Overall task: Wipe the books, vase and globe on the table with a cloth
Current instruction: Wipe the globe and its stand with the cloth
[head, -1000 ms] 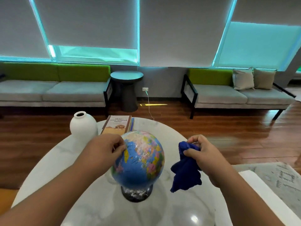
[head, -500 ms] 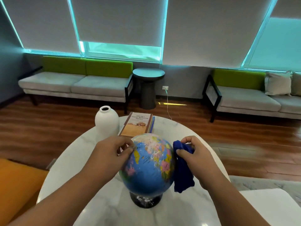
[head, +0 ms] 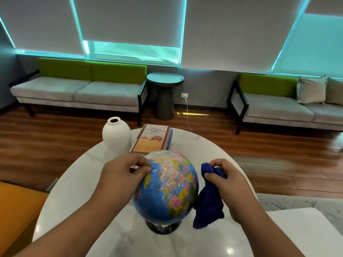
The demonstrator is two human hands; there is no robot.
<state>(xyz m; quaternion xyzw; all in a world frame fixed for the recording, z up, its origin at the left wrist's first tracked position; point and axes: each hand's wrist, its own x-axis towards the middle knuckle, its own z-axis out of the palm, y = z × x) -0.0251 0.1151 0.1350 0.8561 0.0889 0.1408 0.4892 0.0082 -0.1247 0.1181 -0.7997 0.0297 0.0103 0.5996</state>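
One globe [head: 167, 190] stands on one round marble table [head: 78, 191]. Left hand [head: 120, 175]: curled fingers and thumb hold the globe's upper left. Right hand [head: 230, 182] clutches one blue cloth [head: 207, 206] just right of the globe. Behind: one white vase [head: 116, 136]; one book stack [head: 152, 139], at least two books.

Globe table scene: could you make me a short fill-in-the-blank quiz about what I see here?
The right hand grips a bunched ____ cloth.
The left hand holds the globe, which stands on a ____ base.
On the marble table, the white vase stands ____ of the stacked books.
The top book is titled The No 1 Ladies ____ Agency.
Missing words: blue; black; left; Detective.
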